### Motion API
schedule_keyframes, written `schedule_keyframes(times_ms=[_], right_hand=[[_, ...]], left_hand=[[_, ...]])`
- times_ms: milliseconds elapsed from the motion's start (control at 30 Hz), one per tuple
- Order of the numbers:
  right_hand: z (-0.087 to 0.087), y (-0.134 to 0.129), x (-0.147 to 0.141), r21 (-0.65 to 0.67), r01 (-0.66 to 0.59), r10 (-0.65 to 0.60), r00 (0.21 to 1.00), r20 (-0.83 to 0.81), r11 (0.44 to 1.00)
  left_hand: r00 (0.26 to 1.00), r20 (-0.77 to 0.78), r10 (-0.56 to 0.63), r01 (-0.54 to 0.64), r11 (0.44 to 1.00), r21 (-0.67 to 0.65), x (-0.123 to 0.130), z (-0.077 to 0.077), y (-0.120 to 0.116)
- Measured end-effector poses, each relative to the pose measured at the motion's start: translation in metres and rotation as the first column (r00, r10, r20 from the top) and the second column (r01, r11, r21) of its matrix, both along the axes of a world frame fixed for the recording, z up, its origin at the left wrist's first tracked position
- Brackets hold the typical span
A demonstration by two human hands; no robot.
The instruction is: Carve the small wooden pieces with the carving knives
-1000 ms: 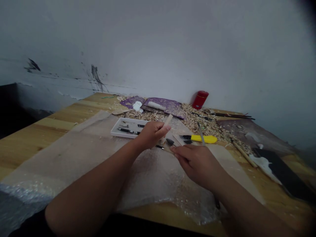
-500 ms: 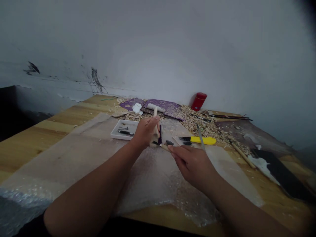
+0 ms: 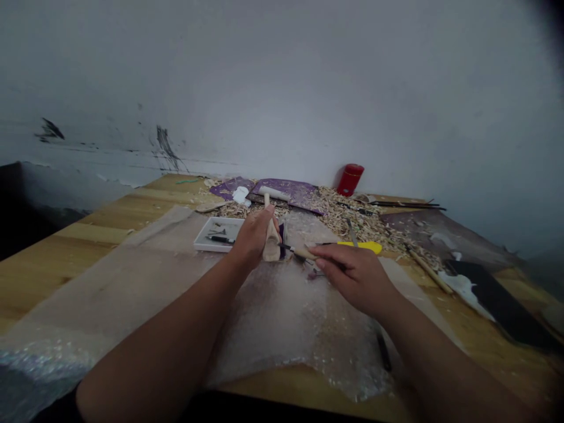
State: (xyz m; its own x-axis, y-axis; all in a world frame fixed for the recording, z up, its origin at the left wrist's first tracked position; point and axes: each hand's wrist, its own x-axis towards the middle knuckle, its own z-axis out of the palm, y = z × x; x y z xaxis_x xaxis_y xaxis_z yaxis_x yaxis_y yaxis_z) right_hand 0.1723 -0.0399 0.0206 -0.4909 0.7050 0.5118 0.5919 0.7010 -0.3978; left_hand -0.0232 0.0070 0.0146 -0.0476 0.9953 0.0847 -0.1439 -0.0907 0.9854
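Note:
My left hand (image 3: pixel 255 232) is closed around a pale wooden spoon (image 3: pixel 272 245). Its handle sticks up past my thumb, and its wide end shows below my fingers. My right hand (image 3: pixel 355 271) grips a carving knife (image 3: pixel 304 253) by its light wooden handle. The knife's short dark blade points left and reaches the right side of the spoon's wide end; whether it touches the wood I cannot tell. Behind my right hand lies a yellow utility knife (image 3: pixel 372 247), partly covered by the hand.
A white tray (image 3: pixel 200 242) with a black pen and small metal bits stands left of my left hand. Wood shavings (image 3: pixel 339 214), purple sheets (image 3: pixel 291 189) and a red can (image 3: pixel 351 180) are at the back. Bubble wrap (image 3: pixel 282 317) covers the wooden table (image 3: pixel 88 226). A dark slab (image 3: pixel 493 299) lies right.
The spoon has turned in my left hand, so its wide end now shows more. My right hand and the carving knife have shifted slightly right and up. The view has moved a little.

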Motion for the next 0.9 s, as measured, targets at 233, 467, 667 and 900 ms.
schedule_keyframes(times_ms=[233,467,667,900], right_hand=[[-0.001,-0.009,-0.005,0.225,0.059,-0.114,0.964,0.241,0.972],[0.0,-0.012,-0.005,0.283,0.065,-0.161,0.93,0.331,0.957],[-0.001,-0.008,-0.005,0.19,-0.002,-0.048,0.965,0.259,0.982],[-0.003,-0.005,-0.004,0.138,-0.072,0.037,0.971,0.236,0.988]], left_hand=[[0.998,-0.065,-0.007,0.008,1.0,0.024,-0.001,-0.003,0.001],[0.985,-0.169,-0.037,0.048,0.997,0.064,-0.002,-0.003,0.0],[0.981,-0.157,-0.112,0.121,0.992,0.044,-0.002,-0.001,-0.003],[0.952,-0.177,-0.248,0.255,0.967,0.015,-0.005,-0.003,-0.001]])
